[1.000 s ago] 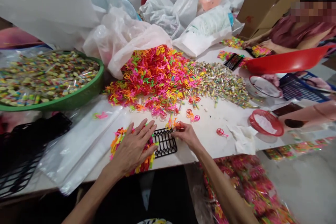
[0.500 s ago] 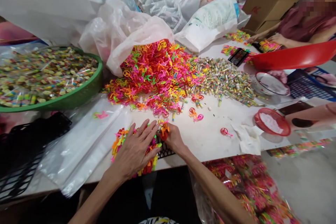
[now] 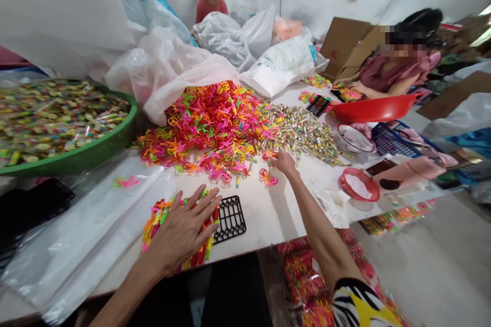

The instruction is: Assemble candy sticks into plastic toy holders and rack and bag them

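Observation:
My left hand (image 3: 187, 227) lies flat with fingers spread over a row of bright plastic pieces (image 3: 157, 214), in red, yellow, green and pink. These sit on a black plastic grid rack (image 3: 230, 218), whose right part shows bare slots. My right hand (image 3: 286, 164) reaches out to the near edge of the heap, its fingers curled together beside a small red and orange plastic piece (image 3: 267, 155). Whatever its fingertips pinch is hidden. Just below lie a few loose ring-ended pieces (image 3: 265, 178). Behind them spreads the big heap of ring-ended plastic pieces (image 3: 218, 122).
Small striped tubes (image 3: 307, 130) lie right of the heap. A green tub (image 3: 126, 127) of wrapped pieces stands left, above clear plastic bags (image 3: 88, 230). To the right are a red basket (image 3: 358, 184), a pink bottle (image 3: 410, 173) and a red basin (image 3: 374, 109). A co-worker (image 3: 399, 66) sits beyond.
My right hand has left the rack and moved forward and right to the heap's edge, uncovering the rack's bare slots. My left hand stays on the row. The view has tilted up and right.

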A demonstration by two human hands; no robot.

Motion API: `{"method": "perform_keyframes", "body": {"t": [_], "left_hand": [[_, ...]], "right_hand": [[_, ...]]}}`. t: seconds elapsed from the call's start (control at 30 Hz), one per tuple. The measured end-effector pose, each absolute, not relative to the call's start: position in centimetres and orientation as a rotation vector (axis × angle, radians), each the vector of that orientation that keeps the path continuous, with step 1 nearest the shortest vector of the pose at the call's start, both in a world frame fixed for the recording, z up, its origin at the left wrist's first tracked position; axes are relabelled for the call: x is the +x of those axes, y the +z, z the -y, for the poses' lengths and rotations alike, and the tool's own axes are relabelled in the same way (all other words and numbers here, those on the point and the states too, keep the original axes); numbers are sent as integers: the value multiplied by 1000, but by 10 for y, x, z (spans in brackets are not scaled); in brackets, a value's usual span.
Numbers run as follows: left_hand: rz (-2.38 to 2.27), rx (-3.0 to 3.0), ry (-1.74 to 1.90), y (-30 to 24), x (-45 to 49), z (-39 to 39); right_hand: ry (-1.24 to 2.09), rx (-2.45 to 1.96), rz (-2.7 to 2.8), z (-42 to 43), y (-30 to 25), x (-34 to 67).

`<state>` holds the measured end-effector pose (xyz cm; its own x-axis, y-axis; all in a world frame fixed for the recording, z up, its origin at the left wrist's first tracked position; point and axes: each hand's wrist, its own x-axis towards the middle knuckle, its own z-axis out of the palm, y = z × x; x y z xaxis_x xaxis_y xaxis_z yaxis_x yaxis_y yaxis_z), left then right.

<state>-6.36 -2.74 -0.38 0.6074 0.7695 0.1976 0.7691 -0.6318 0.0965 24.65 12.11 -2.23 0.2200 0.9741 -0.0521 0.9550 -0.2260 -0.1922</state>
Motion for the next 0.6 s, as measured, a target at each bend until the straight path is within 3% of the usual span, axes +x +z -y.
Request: {"method": "perform_keyframes", "body": {"t": [0.27, 0.6], "left_hand": [[-1360, 2822, 358, -3, -64, 28], [-1350, 2813, 293, -2, -64, 28]], "right_hand": [[323, -2408, 1702, -107, -42, 266], [670, -1911, 1582, -69, -36, 238]]}}
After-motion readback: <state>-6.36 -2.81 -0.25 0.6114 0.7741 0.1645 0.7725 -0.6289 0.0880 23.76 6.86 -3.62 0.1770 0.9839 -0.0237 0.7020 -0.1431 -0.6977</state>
